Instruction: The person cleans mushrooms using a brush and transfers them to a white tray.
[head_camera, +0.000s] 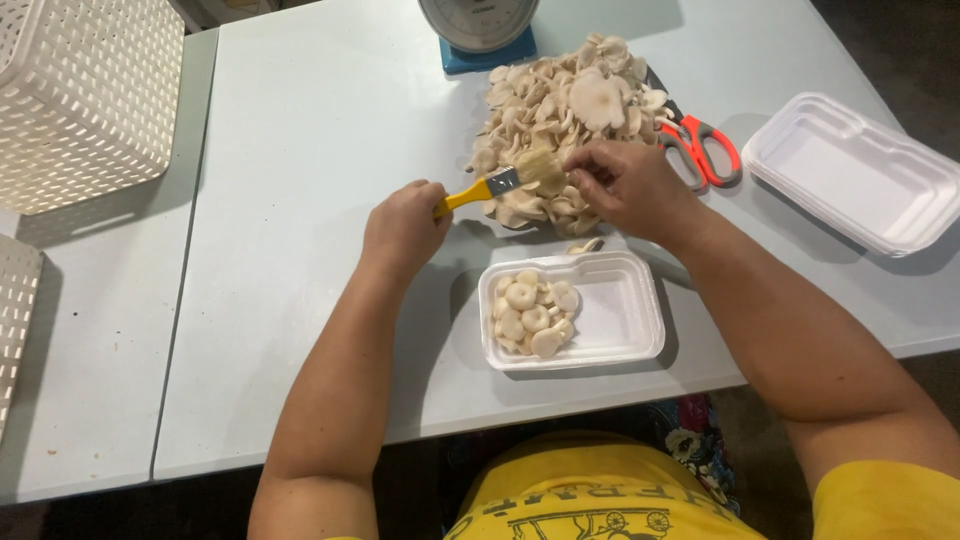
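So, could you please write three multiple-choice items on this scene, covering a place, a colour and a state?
1. Where are the scissors?
A. right of the mushroom pile
B. in the basket
C. in the tray

2. What colour is the brush handle?
A. blue
B. yellow
C. black

3. How full is the near tray?
A. empty
B. heaped
C. partly filled

Answers: 1 A, they lie beside the pile; 2 B, the left hand grips a yellow handle; 3 C, mushrooms cover only its left part.

Food packing station indicated: weighing scale (478, 25), heap of oyster mushrooms (560, 110), stacked foam trays (858, 170), perforated white crates (85, 95) seen on plain worktable (300, 200).
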